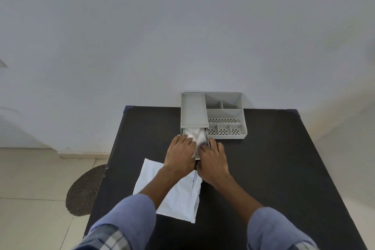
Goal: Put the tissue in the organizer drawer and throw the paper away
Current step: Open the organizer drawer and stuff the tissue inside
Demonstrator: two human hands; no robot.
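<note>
Looking down from the head camera, we find a dark table (263,168) set against a pale wall (182,26), with a grey organizer (225,115) standing at its far edge, slightly right of the middle. The organizer's right part is divided into open compartments, the nearer ones with perforated floors. Its left part carries a flat tray on top, and beneath that tray the drawer (207,138) is pulled out toward the near edge. White tissue (195,135) lies bunched inside the drawer, filling its visible opening.

We note both hands pressed down over the near end of the drawer. The left hand (179,155) rests palm down on the drawer's left side, fingers extended and close together, tips touching the tissue. The right hand (212,160) sits just beside it on the drawer's right side, fingers curled and spread slightly, tips on the tissue. We cannot tell whether either hand is pinching the tissue or only pressing it.

The white paper (178,201) lies flat on the table toward its near-left part, partly beneath the left forearm and touching neither hand's fingers. Blue sleeves (132,219) cover both forearms. On the tiled floor (30,189) left of the table's left edge lies a dark round mat (85,191)
</note>
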